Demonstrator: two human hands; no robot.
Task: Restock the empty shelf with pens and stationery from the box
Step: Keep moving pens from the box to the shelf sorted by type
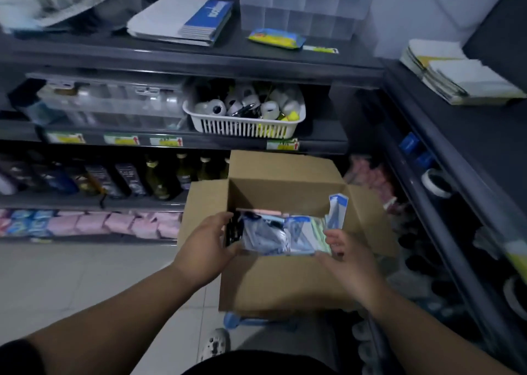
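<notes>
Stationery packs (281, 236) inside box (285, 283), gripped between left hand (205, 246), right hand (346, 263).

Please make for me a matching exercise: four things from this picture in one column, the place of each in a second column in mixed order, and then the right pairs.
Things
1. white basket
2. blue notebooks
3. packets
4. bottles

Places
A. top shelf, left of the clear drawer unit
B. between the left hand and the right hand, at the open cardboard box
C. lower shelf, left of the box
D. middle shelf, above the price tags

Pairs: 1-D, 2-A, 3-B, 4-C
</notes>
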